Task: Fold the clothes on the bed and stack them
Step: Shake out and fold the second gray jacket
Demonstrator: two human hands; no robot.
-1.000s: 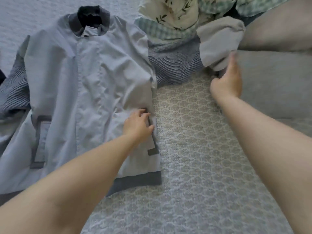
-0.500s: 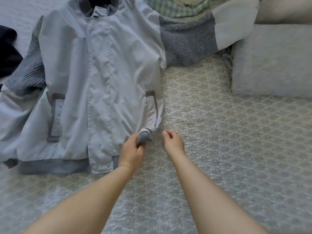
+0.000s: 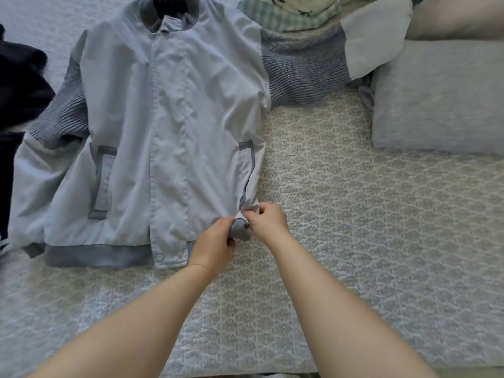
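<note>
A light blue jacket [image 3: 169,132] lies face up and spread out on the patterned bedspread [image 3: 354,227], collar at the far side. Its sleeves have grey ribbed upper parts; the right sleeve [image 3: 327,58] stretches toward the pillow. The grey hem band is flat on the left and bunched at the right corner [image 3: 241,230]. My left hand [image 3: 215,245] and my right hand [image 3: 268,221] both pinch that bunched hem corner, close together.
A grey pillow [image 3: 439,96] lies at the right. A heap of checked and leaf-print clothes [image 3: 289,12] sits at the far side beyond the jacket. A dark garment [image 3: 19,85] lies at the left edge.
The right hand left the far sleeve and came down to the hem. The left hand slid from the pocket to the hem corner, and now both hands grip it.
</note>
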